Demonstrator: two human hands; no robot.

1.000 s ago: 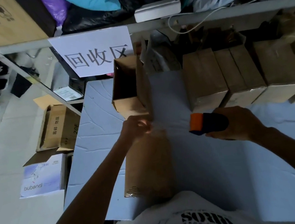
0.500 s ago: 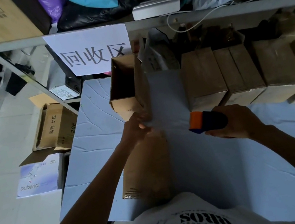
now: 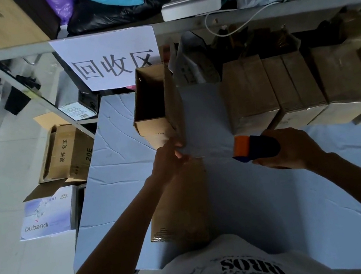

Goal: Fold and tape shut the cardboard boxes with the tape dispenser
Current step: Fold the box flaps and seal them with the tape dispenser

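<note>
The cardboard box (image 3: 180, 199) lies on the blue table (image 3: 269, 205), close to the person's body, with its long side going away from the camera. Its far end is at the left hand (image 3: 169, 160). From there a thin strip of clear tape (image 3: 213, 153) seems to run to the right, to the tape dispenser (image 3: 256, 147); the strip is faint, so I cannot be fully sure of it.

I think the main risk is the tape. If the strip is pulled out while the left hand does not press its end well on the cardboard, the end can come off, or the tape can twist and stick to itself. The box is also light and is held at one end only, so a strong pull to the right may turn it on the table. Just behind the hand stands an open box (image 3: 151, 108), and it could be pushed.

The left hand is nearly closed, its fingertips pinched together at the far edge of the box, touching the cardboard and probably the tape end. The right hand (image 3: 293, 149) is wrapped firmly around the dark body of the dispenser, with the orange part pointing to the left. More closed boxes (image 3: 248, 92) stand in a row behind.
</note>
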